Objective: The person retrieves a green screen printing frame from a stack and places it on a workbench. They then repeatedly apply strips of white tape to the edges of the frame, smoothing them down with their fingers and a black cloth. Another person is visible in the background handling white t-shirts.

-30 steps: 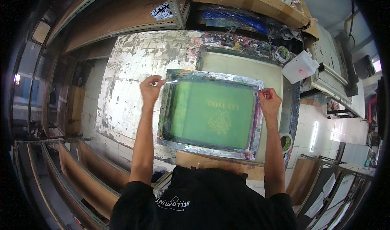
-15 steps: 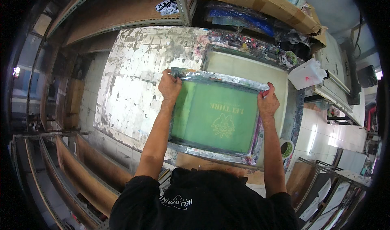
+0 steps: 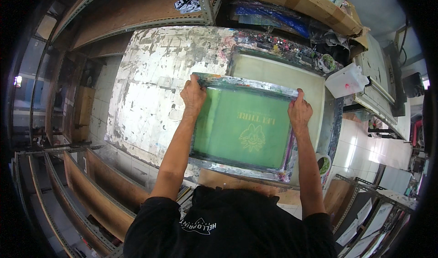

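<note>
A screen-printing frame (image 3: 244, 82) with green mesh and a pale printed-style design lies in front of me, its far edge a bit askew. At its far left corner my left hand (image 3: 193, 97) is closed on the side rail, fingers wrapped over the edge. My right hand (image 3: 300, 112) grips the opposite rail near the far right corner. Partly covered by this frame is a larger screen frame with pale cream mesh (image 3: 278, 71). Both rest over a worktable (image 3: 146, 85) with a white, scuffed, ink-stained top. The undersides of my grips are hidden.
A white plastic container (image 3: 344, 82) stands at the table's right end, with a round tub of green stuff (image 3: 323, 164) nearer me. Another green-stained tub (image 3: 325, 63) sits at the far right corner. Shelving (image 3: 137, 12) and a cardboard box (image 3: 292, 0) border the far side.
Both hands have shifted slightly down along the side rails, and their fingers have changed position a little. The frame stays nearly in place on the table. The view has moved slightly.
</note>
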{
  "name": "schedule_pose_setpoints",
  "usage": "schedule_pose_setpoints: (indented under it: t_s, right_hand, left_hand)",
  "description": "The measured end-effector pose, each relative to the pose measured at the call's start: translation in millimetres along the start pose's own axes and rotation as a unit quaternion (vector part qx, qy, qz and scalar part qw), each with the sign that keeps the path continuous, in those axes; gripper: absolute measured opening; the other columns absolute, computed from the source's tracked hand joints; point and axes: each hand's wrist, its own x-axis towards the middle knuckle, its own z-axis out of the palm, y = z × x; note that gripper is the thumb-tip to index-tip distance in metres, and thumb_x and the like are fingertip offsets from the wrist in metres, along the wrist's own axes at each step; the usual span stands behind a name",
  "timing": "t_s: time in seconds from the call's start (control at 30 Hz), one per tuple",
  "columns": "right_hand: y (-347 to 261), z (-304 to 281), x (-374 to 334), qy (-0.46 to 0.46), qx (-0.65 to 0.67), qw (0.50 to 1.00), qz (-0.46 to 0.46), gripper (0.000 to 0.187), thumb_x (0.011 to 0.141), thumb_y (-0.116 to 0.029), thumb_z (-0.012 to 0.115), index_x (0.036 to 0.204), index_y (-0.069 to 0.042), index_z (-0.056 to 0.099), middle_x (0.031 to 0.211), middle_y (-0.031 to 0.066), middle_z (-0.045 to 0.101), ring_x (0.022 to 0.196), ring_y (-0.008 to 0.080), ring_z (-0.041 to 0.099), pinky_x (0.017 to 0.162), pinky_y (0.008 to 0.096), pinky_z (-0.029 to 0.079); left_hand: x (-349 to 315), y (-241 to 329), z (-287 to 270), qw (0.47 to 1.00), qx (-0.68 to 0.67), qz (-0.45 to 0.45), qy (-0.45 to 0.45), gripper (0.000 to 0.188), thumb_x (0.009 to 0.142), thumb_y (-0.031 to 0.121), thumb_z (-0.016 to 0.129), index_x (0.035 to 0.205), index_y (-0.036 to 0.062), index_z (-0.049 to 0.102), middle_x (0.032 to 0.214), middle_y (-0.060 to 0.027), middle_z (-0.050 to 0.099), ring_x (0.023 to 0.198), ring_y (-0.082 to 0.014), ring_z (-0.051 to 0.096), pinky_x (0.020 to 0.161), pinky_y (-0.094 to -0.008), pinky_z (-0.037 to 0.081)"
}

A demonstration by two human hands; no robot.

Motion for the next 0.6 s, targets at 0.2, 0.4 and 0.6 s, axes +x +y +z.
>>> schedule_pose_setpoints:
  t_s: [0.2, 0.4, 0.6]
  right_hand:
    - [3, 10, 1, -0.039, -0.045, 0.998, -0.004, 0.062, 0.071, -0.008, 0.072, 0.125, -0.009, 0.044, 0.075, 0.0063, 0.067, 0.066, 0.0241, 0.067, 0.060, 0.0364, 0.051]
    - [1, 8, 3, -0.045, -0.038, 0.998, 0.013, 0.068, 0.070, -0.013, 0.075, 0.128, -0.008, 0.041, 0.084, 0.0096, 0.067, 0.076, 0.0260, 0.067, 0.066, 0.0389, 0.051]
    - [-3, 0, 8, -0.065, -0.037, 0.994, 0.085, 0.073, 0.067, -0.016, 0.078, 0.129, -0.008, 0.041, 0.099, 0.0125, 0.062, 0.085, 0.0295, 0.065, 0.073, 0.0407, 0.050]
  left_hand:
    - [0, 5, -3, 1.000, 0.016, -0.002, -0.012, 0.047, 0.072, 0.011, 0.074, 0.111, 0.0133, 0.047, 0.084, -0.0151, 0.063, 0.075, -0.0377, 0.065, 0.062, -0.0520, 0.049]
    - [0, 9, -6, 1.000, 0.017, -0.013, -0.020, 0.051, 0.071, 0.013, 0.074, 0.114, 0.0108, 0.045, 0.086, -0.0169, 0.063, 0.079, -0.0384, 0.065, 0.067, -0.0504, 0.049]
    - [2, 11, -5, 0.999, 0.025, -0.027, -0.029, 0.053, 0.072, 0.010, 0.074, 0.116, 0.0098, 0.044, 0.087, -0.0187, 0.063, 0.079, -0.0399, 0.065, 0.067, -0.0520, 0.049]
